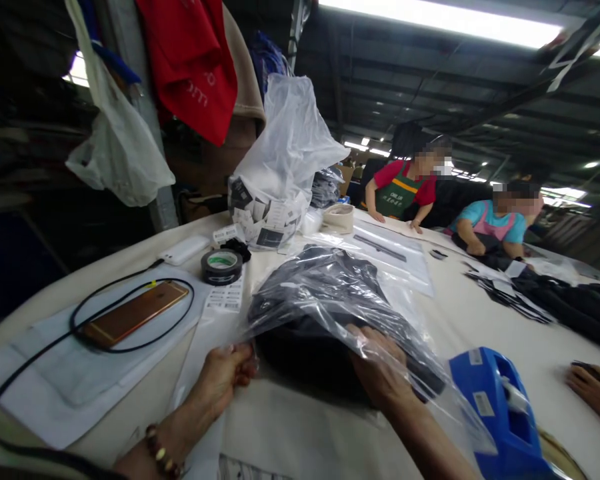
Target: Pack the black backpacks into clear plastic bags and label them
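Bag, clear plastic, with a dark garment inside, lying mid-tabletop just before the person. Left hand pinches the bag's near edge; right hand is under the plastic, fingers loosely spread on the garment. Nearby: blue tape dispenser at right, tape roll and phone at left.

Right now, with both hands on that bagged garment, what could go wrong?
The left hand pinches only the edge of the clear plastic bag, so the film might tear or slip. The right hand lies under the film on the dark garment, which may bunch. The blue tape dispenser sits close by the right forearm and could be knocked.
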`<state>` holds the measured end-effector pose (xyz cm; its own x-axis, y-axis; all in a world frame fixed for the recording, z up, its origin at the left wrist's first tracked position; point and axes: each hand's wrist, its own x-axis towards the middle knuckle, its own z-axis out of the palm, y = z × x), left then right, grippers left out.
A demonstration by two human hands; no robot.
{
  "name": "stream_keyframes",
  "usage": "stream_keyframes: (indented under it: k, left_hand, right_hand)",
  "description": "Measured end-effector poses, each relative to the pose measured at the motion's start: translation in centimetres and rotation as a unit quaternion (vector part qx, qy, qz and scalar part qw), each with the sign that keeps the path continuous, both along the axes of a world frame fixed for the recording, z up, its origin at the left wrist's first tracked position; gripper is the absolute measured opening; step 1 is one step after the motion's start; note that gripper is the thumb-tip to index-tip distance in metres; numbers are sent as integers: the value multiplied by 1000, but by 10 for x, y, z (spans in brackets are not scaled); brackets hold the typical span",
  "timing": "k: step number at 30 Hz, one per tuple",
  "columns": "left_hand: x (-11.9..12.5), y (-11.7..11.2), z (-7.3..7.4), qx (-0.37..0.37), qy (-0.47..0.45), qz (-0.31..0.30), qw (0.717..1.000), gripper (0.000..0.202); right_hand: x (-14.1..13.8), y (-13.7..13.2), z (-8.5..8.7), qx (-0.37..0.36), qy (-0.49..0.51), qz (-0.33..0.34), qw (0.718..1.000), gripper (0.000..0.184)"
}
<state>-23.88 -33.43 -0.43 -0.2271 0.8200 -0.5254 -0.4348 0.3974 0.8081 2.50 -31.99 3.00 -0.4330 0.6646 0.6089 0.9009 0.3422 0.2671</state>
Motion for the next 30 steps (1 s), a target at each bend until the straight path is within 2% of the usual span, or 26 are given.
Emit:
stream_keyframes:
  k: [3,6,8,12,16,19,23,26,30]
  left_hand:
    - [-12,0,6,23,-13,23,999,15]
    - [-15,-7,4,29,-24,43,998,14]
    - [-4,-14,-1,19,-30,41,999,10]
    - [34,-24,-14,-25,-63,30,997,14]
    - [58,-22,-19,-82,-149,34,985,11]
    - [59,-20,-18,-86,-174,17,981,18]
    - [45,-27,-16,-65,-137,8,988,15]
    - [36,-33,-20,-78,-126,-4,989,11]
    - [35,-30,-26,-104,-124,-14,987,11]
  right_hand:
    - [5,5,12,42,11,-29,999,22]
    - [8,7,14,61,26,-29,997,26]
    - [7,7,10,60,25,-23,998,27]
    - [3,5,-4,46,37,-12,998,24]
    - [3,2,-12,34,44,-12,998,22]
    - [6,4,-10,32,35,5,999,25]
    - [8,4,-10,30,30,-8,999,24]
    - [3,-10,-24,11,24,7,1000,27]
    - [-6,-34,-56,-14,18,0,1000,47]
